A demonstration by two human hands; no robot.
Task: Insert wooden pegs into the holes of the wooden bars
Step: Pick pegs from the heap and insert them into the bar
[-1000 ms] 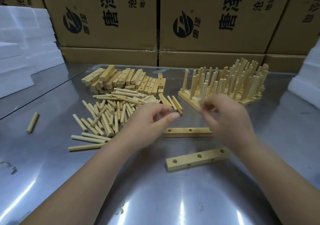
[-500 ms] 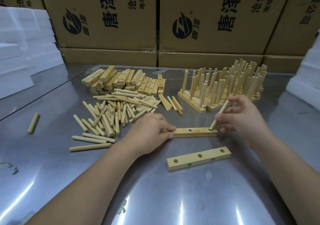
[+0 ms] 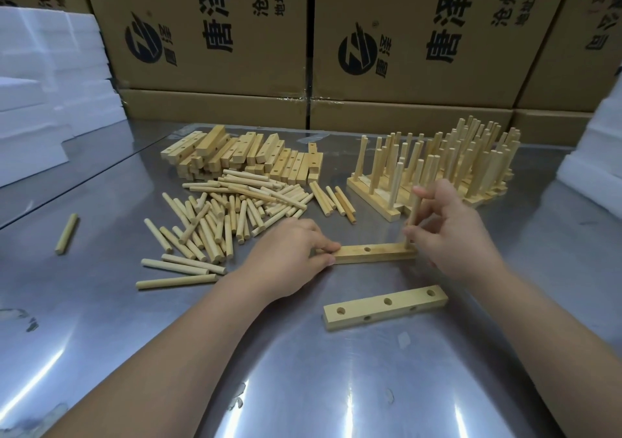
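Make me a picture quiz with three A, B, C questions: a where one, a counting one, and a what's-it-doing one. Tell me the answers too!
1. Where is the lone peg? A. on the table's left, apart from the pile B. in the air C. under it
2. Holes on top of the spare bar? A. one B. three C. six
3. The peg in the right hand is: A. lying flat B. upright at the held bar's right end C. snapped in two
Answers: 1 A, it lies alone there. 2 B, three holes show. 3 B, it is gripped upright; the left hand holds the bar.
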